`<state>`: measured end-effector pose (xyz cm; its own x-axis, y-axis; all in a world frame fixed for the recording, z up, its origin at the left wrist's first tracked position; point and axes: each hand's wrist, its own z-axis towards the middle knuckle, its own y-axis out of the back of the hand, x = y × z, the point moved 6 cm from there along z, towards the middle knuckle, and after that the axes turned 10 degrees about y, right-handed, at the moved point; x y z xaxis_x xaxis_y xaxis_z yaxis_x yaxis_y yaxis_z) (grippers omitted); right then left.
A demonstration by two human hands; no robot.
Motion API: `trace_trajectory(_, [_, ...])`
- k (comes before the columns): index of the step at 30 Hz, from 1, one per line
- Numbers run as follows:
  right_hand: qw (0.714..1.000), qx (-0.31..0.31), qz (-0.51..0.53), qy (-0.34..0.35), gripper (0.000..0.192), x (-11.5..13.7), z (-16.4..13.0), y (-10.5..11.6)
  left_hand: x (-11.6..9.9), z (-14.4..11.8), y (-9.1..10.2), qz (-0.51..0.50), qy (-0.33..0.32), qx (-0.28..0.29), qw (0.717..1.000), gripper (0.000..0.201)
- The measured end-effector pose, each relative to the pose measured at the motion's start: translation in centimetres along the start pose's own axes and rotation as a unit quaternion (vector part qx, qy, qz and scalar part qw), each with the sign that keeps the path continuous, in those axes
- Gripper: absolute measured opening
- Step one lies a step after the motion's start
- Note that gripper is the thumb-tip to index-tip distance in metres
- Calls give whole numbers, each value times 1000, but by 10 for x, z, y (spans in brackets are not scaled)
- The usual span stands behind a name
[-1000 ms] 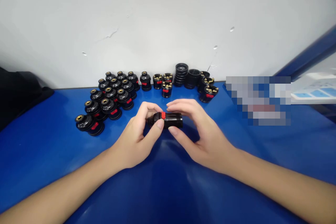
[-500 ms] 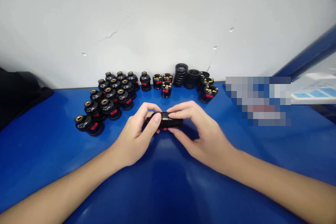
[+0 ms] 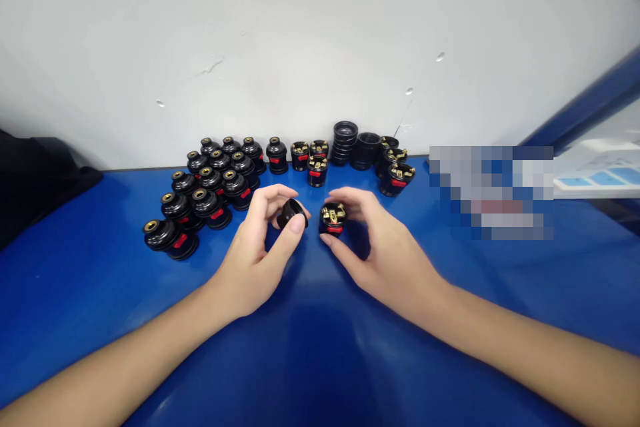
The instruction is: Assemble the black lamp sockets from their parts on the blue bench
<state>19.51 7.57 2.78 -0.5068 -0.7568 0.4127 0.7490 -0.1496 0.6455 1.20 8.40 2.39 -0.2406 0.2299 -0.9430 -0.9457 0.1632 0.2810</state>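
Observation:
Between thumb and fingers, my left hand (image 3: 266,240) grips a black lamp holder cap (image 3: 289,212), tilted so its hollow opening faces right. A lamp holder body (image 3: 332,219) is held in my right hand (image 3: 380,247), upright, with brass contacts on top and a red switch at the front. A small gap separates cap and body. Both hands are just above the blue table (image 3: 310,347). Fingertips behind each part are partly hidden.
Capped lamp holders (image 3: 207,203) stand in rows at the left. Behind my hands are uncapped bodies (image 3: 317,170) and stacked black rings (image 3: 345,143); more bodies (image 3: 397,177) stand right of them. A grey wall (image 3: 300,47) backs the table. A pixelated patch covers the right side.
The cap and the body were together between my hands; now they are apart. The cap has tilted open to the right, and the body's brass contacts have come into view.

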Motion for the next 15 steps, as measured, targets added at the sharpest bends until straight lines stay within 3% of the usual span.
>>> trace_trajectory(5, [992,-46,-91,74,26,14,2,12,3,2,5,29,-22,-59,998,26])
trace_trajectory(15, [981,2,-123,149,16,22,6,8,7,1,12,49,-40,-105,992,25])
